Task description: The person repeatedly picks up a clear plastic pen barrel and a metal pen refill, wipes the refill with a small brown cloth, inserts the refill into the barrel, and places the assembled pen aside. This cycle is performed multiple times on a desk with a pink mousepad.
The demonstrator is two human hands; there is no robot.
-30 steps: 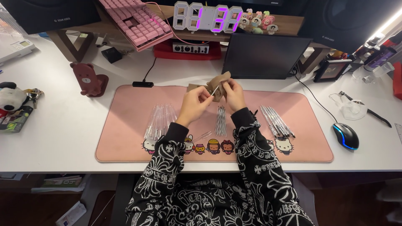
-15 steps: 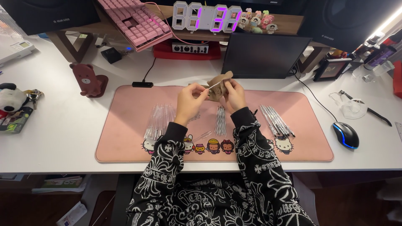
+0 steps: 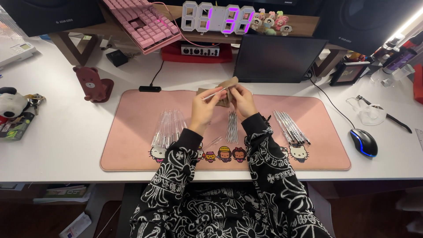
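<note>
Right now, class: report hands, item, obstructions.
Left hand pinching thin clear stick. Right hand holding brown cardboard piece. Nothing between hands.

A white digital clock (image 3: 219, 18) with purple digits stands far beyond the hands. A dark, blank rectangular screen (image 3: 276, 58) leans just beyond the right hand (image 3: 242, 100).

Brightness: the white tabletop (image 3: 66, 145) is evenly and brightly lit; the space beneath its near edge is dark.
Sources: a bar lamp (image 3: 407, 24) glares at the far right corner; the clock digits (image 3: 218, 17) glow purple.
Shadows: soft and short.
Sharpness: crisp at the centre.
Distortion: wide-angle bending towards the edges.
</note>
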